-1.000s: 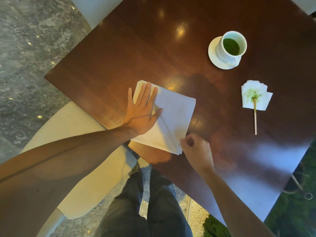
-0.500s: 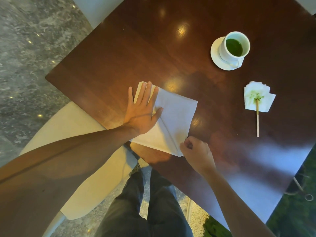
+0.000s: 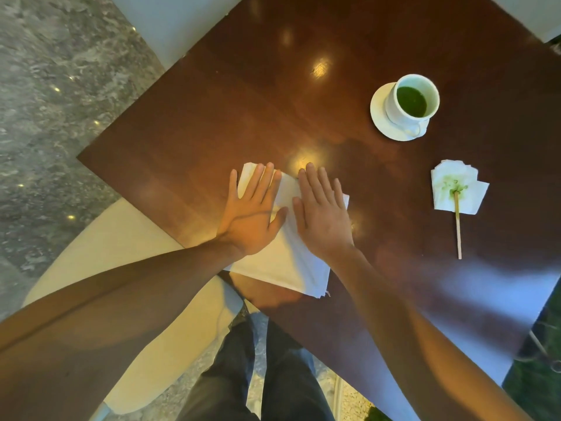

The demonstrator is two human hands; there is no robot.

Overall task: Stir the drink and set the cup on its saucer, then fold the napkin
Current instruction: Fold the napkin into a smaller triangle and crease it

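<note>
**Both palms flat on the folded napkin**

The white napkin (image 3: 291, 262) lies folded at the near edge of the dark wooden bench (image 3: 212, 123). The left hand (image 3: 253, 212) and right hand (image 3: 321, 214) rest side by side on it, fingers straight and spread, gripping nothing. Well apart to the right, the cup (image 3: 409, 100) of green drink stands on its saucer (image 3: 379, 117). Nearer, a wooden stirrer (image 3: 458, 229) lies with its tip on a small tissue (image 3: 455, 186), which seems stained green.
</note>
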